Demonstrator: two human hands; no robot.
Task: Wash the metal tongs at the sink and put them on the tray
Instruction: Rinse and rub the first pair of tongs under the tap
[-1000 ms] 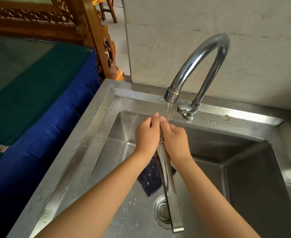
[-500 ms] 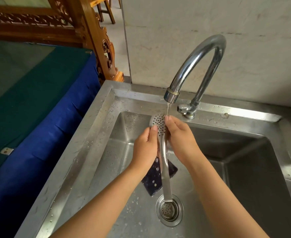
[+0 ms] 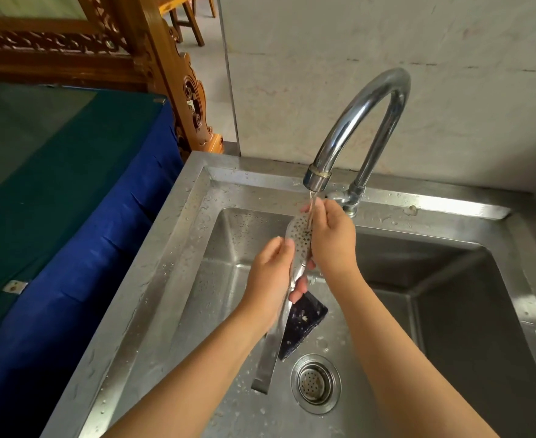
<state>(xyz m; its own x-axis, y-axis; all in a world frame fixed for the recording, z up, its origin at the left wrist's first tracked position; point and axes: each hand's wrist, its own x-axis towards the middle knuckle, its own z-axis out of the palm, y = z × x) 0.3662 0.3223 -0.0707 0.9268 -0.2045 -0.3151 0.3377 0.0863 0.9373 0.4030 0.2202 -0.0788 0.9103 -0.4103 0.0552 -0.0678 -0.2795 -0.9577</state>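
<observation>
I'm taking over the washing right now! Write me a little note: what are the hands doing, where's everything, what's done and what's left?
Left hand grips the metal tongs at mid-shaft, over the sink.
Right hand holds their perforated head under the running water from the faucet.
A dark scrub pad lies in the basin near the drain.
Done: the tongs are under the rinse.
Left: finish rinsing, then put them on the tray, which is not in view.
</observation>
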